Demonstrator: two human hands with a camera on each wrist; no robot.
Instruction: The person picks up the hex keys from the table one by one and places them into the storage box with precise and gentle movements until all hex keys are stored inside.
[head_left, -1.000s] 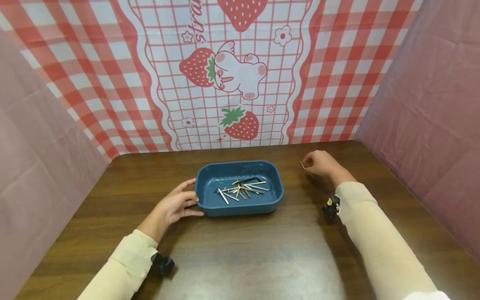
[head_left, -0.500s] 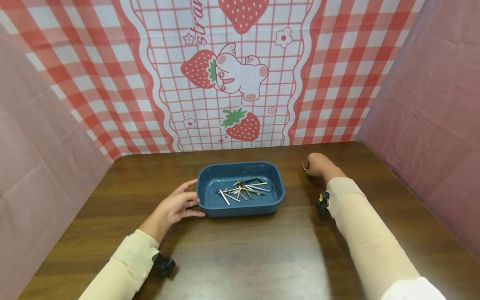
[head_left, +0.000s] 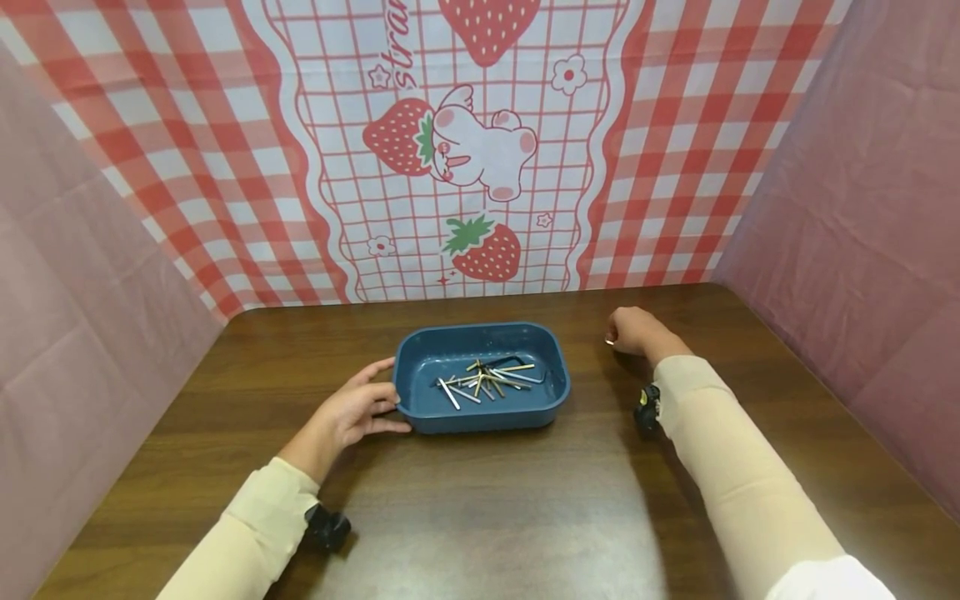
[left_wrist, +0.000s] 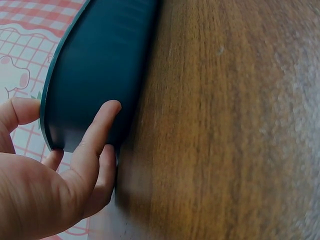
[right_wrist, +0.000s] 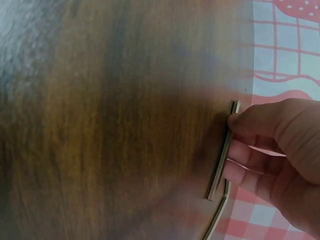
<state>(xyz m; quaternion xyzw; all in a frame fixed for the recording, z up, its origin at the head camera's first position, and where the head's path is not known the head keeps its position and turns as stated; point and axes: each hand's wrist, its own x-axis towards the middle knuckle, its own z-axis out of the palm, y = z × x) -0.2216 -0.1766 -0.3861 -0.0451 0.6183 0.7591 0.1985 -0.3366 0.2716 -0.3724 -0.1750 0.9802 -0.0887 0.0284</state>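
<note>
A blue rectangular tray [head_left: 480, 423] stands on the wooden table, with several gold, silver and black hex keys [head_left: 487, 379] heaped inside. My left hand [head_left: 363, 404] holds the tray's left end. In the left wrist view, its fingers [left_wrist: 92, 137] spread along the outer wall and one fingertip meets the rim. Right of the tray, my right hand [head_left: 636, 331] is low over the table's far part. In the right wrist view, its thumb and fingers pinch a brass-coloured hex key [right_wrist: 221, 160]. Behind it shows a bent bar [right_wrist: 216, 217]; I cannot tell whether it is also held.
The brown wooden table [head_left: 480, 508] meets a red-and-white checked strawberry cloth [head_left: 480, 167] at the back. Pink cloth [head_left: 862, 250] closes off both sides. A small black camera [head_left: 327, 529] is on the left wrist, and another camera [head_left: 647, 408] is on the right.
My right hand has shifted slightly and its wrist has turned; the hex key's visible end now shows only as a short glint. The left hand keeps its hold on the tray.
</note>
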